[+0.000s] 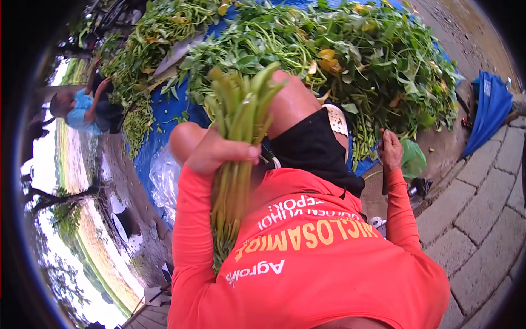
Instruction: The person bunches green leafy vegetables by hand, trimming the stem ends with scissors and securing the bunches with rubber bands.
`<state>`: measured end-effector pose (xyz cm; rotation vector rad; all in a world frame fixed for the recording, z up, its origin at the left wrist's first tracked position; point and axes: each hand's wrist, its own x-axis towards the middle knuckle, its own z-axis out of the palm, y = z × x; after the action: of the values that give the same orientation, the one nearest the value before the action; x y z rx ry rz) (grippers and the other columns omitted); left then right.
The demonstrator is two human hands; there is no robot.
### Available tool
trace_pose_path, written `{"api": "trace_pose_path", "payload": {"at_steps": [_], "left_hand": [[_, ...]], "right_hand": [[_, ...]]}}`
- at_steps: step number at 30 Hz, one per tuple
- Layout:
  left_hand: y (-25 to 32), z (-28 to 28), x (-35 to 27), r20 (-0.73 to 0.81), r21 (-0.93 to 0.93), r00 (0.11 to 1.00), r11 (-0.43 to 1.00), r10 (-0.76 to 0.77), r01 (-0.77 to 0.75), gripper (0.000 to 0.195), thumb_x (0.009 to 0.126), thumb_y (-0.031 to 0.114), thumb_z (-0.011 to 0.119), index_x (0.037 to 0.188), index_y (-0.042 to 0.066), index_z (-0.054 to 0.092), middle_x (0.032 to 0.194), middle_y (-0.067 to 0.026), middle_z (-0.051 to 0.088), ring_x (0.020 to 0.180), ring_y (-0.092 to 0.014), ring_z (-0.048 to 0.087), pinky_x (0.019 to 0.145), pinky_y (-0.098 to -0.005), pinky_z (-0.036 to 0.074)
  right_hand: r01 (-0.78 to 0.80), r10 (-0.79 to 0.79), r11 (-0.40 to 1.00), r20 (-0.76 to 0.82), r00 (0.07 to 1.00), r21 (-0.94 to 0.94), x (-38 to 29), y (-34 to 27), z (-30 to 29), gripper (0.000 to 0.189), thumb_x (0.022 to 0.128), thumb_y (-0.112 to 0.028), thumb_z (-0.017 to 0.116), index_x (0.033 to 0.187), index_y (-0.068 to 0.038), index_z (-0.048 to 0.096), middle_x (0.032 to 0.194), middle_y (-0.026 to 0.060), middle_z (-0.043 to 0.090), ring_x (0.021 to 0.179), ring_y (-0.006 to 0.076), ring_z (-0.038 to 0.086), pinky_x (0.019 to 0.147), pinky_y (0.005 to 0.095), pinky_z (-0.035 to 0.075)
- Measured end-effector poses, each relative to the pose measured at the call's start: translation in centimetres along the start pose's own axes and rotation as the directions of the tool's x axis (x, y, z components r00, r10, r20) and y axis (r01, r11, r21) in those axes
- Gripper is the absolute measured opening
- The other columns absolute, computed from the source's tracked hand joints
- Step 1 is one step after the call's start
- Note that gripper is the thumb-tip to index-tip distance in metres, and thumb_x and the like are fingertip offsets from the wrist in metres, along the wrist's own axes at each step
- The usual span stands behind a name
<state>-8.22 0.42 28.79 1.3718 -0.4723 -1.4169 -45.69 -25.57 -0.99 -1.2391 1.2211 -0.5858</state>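
Note:
My left hand [218, 150] is closed around a thick bundle of green leafy-vegetable stems [238, 115]. The cut ends point away from me, and the leafy ends hang down in front of my red shirt. Off to the right, my right hand [390, 150] grips a dark narrow tool [384, 181], which looks like a knife; the hand and sleeve partly hide it. Beyond my bent knees lies a large heap of leafy greens [361, 61] with some yellow leaves. Short cut stem pieces [361, 140] lie just left of my right hand.
A blue tarp [154, 144] lies under the greens, with clear plastic [164, 177] on its left part. Another person [84, 107] sits by the left heap. To the right are a green plastic bag [412, 158], a folded blue umbrella [489, 111] and concrete blocks [481, 201].

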Motion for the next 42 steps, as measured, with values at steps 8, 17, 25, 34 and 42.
{"api": "trace_pose_path", "payload": {"at_steps": [8, 17, 25, 34, 42], "left_hand": [[1.3, 5.2, 6.9, 0.096, 0.195, 0.982, 0.97, -0.164, 0.143, 0.059, 0.072, 0.01, 0.083, 0.127, -0.001, 0.064, 0.094, -0.0063, 0.069, 0.072, -0.015, 0.067, 0.065, -0.0285, 0.057], [1.1, 5.3, 8.0, 0.042, 0.353, 0.987, 0.926, -0.157, 0.132, 0.054, 0.074, 0.004, 0.084, 0.125, -0.002, 0.066, 0.099, -0.0061, 0.069, 0.078, -0.013, 0.066, 0.068, -0.0293, 0.055], [0.3, 2.8, 7.1, 0.099, 0.192, 0.994, 0.981, -0.051, 0.031, 0.071, 0.073, 0.001, 0.084, 0.139, -0.002, 0.06, 0.123, -0.0079, 0.069, 0.107, -0.017, 0.066, 0.091, -0.0332, 0.054], [1.0, 0.5, 7.0, 0.092, 0.069, 0.99, 0.992, -0.108, 0.101, 0.062, 0.075, -0.002, 0.079, 0.135, -0.001, 0.063, 0.101, -0.0041, 0.071, 0.079, -0.013, 0.068, 0.067, -0.0298, 0.056], [0.2, -1.6, 8.2, 0.088, -0.02, 0.989, 0.992, -0.12, 0.122, 0.057, 0.075, 0.019, 0.079, 0.124, -0.002, 0.06, 0.088, -0.0121, 0.067, 0.073, -0.02, 0.067, 0.069, -0.0314, 0.058]], "right_hand": [[0.351, -0.395, 0.91, 0.206, 0.895, 0.223, -11.2, -18.7, 0.9, 0.034, 0.111, -0.025, 0.057, 0.13, 0.001, 0.069, 0.09, 0.0025, 0.069, 0.069, 0.0055, 0.055, 0.062, 0.0211, 0.043], [0.531, -0.459, 0.847, 0.536, 0.708, 0.025, -9.2, -21.3, 4.5, 0.033, 0.107, -0.021, 0.063, 0.132, 0.0, 0.069, 0.107, 0.0126, 0.077, 0.075, 0.0147, 0.069, 0.068, 0.0291, 0.054], [0.639, -0.509, 0.736, 0.439, 0.74, -0.224, -5.9, -19.2, 4.8, 0.031, 0.104, -0.021, 0.068, 0.125, 0.002, 0.072, 0.1, 0.0145, 0.076, 0.08, 0.0185, 0.071, 0.075, 0.0324, 0.056], [0.247, -0.295, 0.875, -0.054, 0.954, -0.417, -0.4, -2.0, 3.0, 0.036, 0.105, -0.034, 0.067, 0.122, -0.002, 0.07, 0.105, 0.0137, 0.075, 0.096, 0.0237, 0.073, 0.085, 0.0357, 0.056], [0.148, -0.608, 0.393, -0.135, 0.782, -0.908, 4.1, 5.1, 2.5, 0.039, 0.096, -0.03, 0.069, 0.123, -0.003, 0.068, 0.108, 0.0202, 0.073, 0.096, 0.0393, 0.07, 0.088, 0.0458, 0.055]]}}
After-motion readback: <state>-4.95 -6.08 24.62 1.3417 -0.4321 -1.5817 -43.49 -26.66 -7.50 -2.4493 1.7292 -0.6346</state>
